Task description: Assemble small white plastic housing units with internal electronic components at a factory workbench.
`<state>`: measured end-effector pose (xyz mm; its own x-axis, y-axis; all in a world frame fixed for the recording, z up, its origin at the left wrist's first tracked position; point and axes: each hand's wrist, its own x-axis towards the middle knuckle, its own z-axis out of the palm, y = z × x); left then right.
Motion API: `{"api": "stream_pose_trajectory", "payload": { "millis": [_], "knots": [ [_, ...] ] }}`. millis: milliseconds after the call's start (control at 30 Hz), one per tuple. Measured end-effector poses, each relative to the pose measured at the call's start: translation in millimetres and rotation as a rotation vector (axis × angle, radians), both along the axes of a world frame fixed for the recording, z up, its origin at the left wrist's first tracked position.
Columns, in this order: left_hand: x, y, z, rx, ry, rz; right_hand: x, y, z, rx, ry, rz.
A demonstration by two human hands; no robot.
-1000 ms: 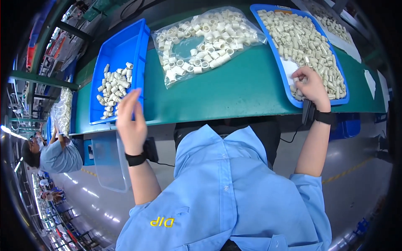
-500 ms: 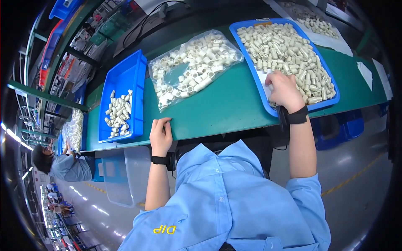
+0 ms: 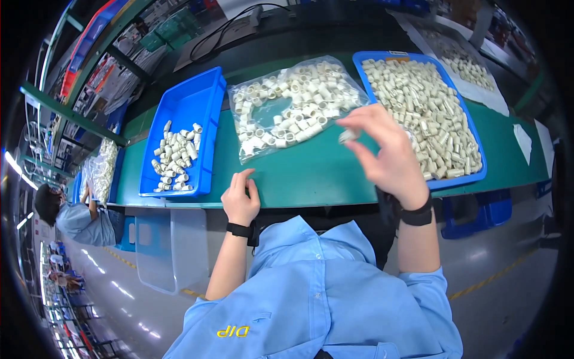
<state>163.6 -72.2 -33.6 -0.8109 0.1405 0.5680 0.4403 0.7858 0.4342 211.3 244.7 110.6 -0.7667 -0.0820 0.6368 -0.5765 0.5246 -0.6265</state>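
My right hand [image 3: 388,152] is raised over the green table. Between its thumb and fingertips it pinches a small ribbed, pale cylindrical fitting [image 3: 347,136]. Close by stands a blue tray [image 3: 475,137] heaped with whitish cylindrical fittings [image 3: 418,102]. A clear plastic bag [image 3: 256,143] of white ring-shaped sleeves [image 3: 311,99] lies left of that hand. At the table's front edge rests my left hand [image 3: 240,200], its fingers loosely bent, thumb apart, with nothing seen in it. Further left, a deep blue bin [image 3: 188,99] holds a small pile of fittings [image 3: 176,152].
More pale parts [image 3: 469,72] lie on a white sheet at the far right. A black cable [image 3: 224,30] crosses the back. Below the table stand a clear plastic box [image 3: 173,251] and a blue stool [image 3: 478,215]. Another person [image 3: 84,224] works at the far left.
My right hand has left the blue tray and moved left, a fitting now between its fingertips. The left hand stays by the table edge, its thumb now further from the fingers. The view has shifted slightly.
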Motion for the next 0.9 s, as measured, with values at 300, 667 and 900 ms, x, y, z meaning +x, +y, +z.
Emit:
{"api": "stream_pose_trajectory", "payload": {
  "millis": [300,667,900],
  "knots": [
    [-50,25,54,0.49,-0.157,-0.108,-98,-73,-36,-0.183,-0.172,0.213],
    [-175,49,50,0.078,-0.368,-0.304,-188,-84,-102,-0.658,-0.33,0.233],
    [-171,56,47,-0.039,-0.471,-0.35,-189,-69,-111,-0.516,-0.349,0.154]
  ]
}}
